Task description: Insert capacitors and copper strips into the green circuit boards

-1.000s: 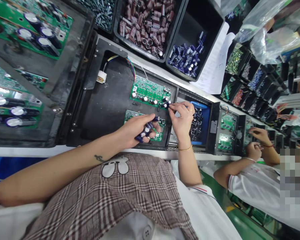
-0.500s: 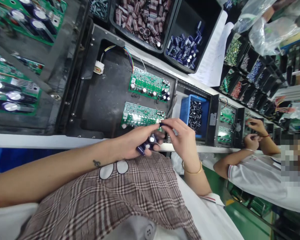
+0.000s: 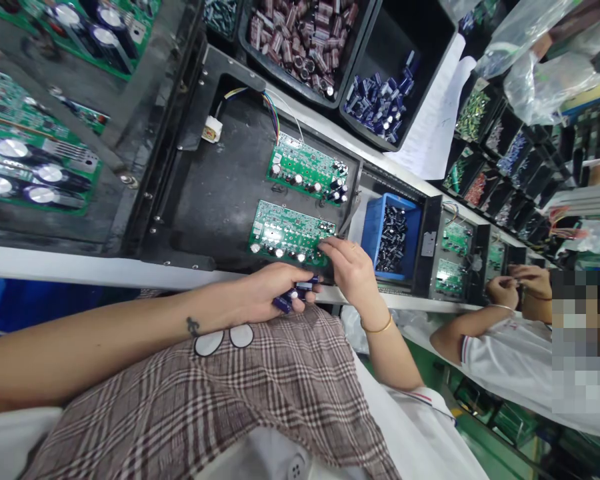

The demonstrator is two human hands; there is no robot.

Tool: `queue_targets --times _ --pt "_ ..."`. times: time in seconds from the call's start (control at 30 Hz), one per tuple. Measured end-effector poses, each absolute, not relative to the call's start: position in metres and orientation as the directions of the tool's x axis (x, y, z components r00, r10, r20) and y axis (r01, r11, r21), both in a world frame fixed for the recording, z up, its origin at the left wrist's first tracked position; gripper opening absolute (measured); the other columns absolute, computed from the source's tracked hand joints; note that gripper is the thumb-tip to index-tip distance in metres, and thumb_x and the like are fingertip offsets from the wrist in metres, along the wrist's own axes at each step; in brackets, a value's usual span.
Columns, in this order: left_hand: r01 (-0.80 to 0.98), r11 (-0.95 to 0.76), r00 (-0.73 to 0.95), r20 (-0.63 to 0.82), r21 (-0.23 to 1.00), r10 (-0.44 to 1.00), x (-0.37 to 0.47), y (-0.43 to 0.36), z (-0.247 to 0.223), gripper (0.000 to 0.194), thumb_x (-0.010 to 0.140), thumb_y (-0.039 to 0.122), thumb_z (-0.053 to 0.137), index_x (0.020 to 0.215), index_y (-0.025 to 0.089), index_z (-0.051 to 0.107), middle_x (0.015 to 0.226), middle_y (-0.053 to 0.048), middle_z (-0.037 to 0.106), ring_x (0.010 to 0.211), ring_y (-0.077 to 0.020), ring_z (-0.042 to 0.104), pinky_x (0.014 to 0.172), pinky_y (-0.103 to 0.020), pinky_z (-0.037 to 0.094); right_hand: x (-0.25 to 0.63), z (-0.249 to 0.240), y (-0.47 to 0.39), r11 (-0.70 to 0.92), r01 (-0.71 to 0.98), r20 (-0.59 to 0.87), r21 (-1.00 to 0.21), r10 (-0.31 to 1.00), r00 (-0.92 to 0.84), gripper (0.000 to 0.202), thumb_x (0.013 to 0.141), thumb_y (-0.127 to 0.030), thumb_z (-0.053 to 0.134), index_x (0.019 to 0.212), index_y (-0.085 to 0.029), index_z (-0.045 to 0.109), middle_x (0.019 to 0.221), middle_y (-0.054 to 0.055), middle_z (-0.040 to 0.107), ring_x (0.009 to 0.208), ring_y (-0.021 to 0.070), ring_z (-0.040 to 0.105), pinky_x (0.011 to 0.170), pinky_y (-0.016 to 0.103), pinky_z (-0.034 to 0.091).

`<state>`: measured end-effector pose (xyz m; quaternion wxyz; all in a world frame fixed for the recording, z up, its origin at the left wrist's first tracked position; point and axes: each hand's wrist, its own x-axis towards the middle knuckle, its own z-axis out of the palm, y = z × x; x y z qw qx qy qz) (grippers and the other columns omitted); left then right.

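Observation:
My left hand (image 3: 275, 291) is closed around several dark blue capacitors (image 3: 283, 303) just in front of the black tray's near edge. My right hand (image 3: 347, 263) reaches over the right end of the nearer green circuit board (image 3: 280, 230), fingertips pinched at its surface; what they hold, if anything, is too small to see. Large capacitors stand along that board's near edge. Behind it lies a second green board (image 3: 307, 167) with wires at its left corner. Both boards sit in the black tray (image 3: 205, 193).
Black bins of brown capacitors (image 3: 305, 40) and blue capacitors (image 3: 380, 100) stand behind. A blue bin (image 3: 411, 233) of small dark parts is at the right. Large boards (image 3: 10, 160) lie at the left. Another person's hands (image 3: 503, 291) work at the far right.
My right hand has moved away from my left hand and onto the nearer board. My left hand has drawn slightly back, still holding the capacitors. The view has shifted a little.

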<state>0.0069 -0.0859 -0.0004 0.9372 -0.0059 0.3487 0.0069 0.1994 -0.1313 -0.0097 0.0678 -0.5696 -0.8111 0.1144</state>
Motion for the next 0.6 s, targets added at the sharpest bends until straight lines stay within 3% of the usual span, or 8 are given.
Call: queue_targets --times 0.13,0.23,0.33,0.4,0.5,0.6 --pt "0.026 0.999 0.738 -0.673 -0.031 -0.040 0.009 -0.085 -0.003 0.021 0.095 0.023 0.047 0.082 0.010 0.054 0.067 -0.003 0.052 0.049 -0.0052 0.047 0.036 -0.011 0.029 0.204 -0.007 -0.130 0.459 0.862 -0.065 -0.217 0.874 -0.481 0.036 0.096 -0.011 0.040 0.126 -0.019 0.058 0.130 0.009 0.062 0.113 0.0233 0.058 0.088 0.041 0.050" --pt "0.124 0.990 0.717 -0.683 -0.068 -0.136 0.011 -0.087 -0.006 0.041 0.095 0.046 0.044 0.070 0.013 0.050 0.057 0.001 0.043 0.041 -0.0051 0.039 0.032 -0.012 0.025 0.194 0.009 -0.137 0.301 0.882 -0.024 -0.363 0.943 -0.332 0.036 0.097 -0.016 0.043 0.131 -0.022 0.053 0.133 0.008 0.059 0.114 0.0197 0.058 0.094 0.039 0.050" --pt "0.158 0.984 0.733 -0.659 -0.079 -0.170 0.012 -0.089 -0.007 0.050 0.092 0.055 0.045 0.063 0.014 0.046 0.052 0.003 0.038 0.038 -0.0045 0.034 0.031 -0.013 0.021 0.181 0.023 -0.148 0.141 0.832 -0.060 -0.537 0.977 -0.204 0.032 0.095 -0.023 0.051 0.127 -0.024 0.056 0.118 0.005 0.067 0.104 0.0148 0.063 0.092 0.031 0.052" --pt "0.132 0.990 0.737 -0.662 -0.057 -0.136 0.013 -0.091 -0.006 0.043 0.094 0.046 0.044 0.068 0.013 0.052 0.058 -0.001 0.047 0.043 -0.0074 0.045 0.033 -0.014 0.029 0.177 0.023 -0.153 0.092 0.835 -0.081 -0.543 0.983 -0.162 0.024 0.095 -0.023 0.052 0.116 -0.023 0.062 0.104 0.003 0.070 0.095 0.0141 0.065 0.087 0.029 0.054" --pt "0.105 0.994 0.727 -0.681 -0.013 -0.086 0.014 -0.093 -0.005 0.019 0.090 0.017 0.046 0.082 0.008 0.061 0.079 -0.010 0.063 0.059 -0.0119 0.059 0.047 -0.022 0.048 0.181 0.011 -0.154 0.040 0.887 -0.062 -0.460 0.995 -0.077 0.019 0.095 -0.022 0.050 0.107 -0.019 0.065 0.100 0.006 0.070 0.093 0.0160 0.066 0.085 0.030 0.054" --pt "0.116 0.992 0.745 -0.664 0.046 -0.057 0.013 -0.095 -0.006 0.016 0.084 0.006 0.048 0.089 0.004 0.063 0.089 -0.016 0.067 0.060 -0.0114 0.059 0.049 -0.022 0.049 0.186 0.000 -0.152 0.037 0.912 -0.076 -0.408 0.994 -0.074 0.021 0.096 -0.022 0.048 0.108 -0.018 0.064 0.103 0.007 0.069 0.095 0.0167 0.066 0.084 0.029 0.054"
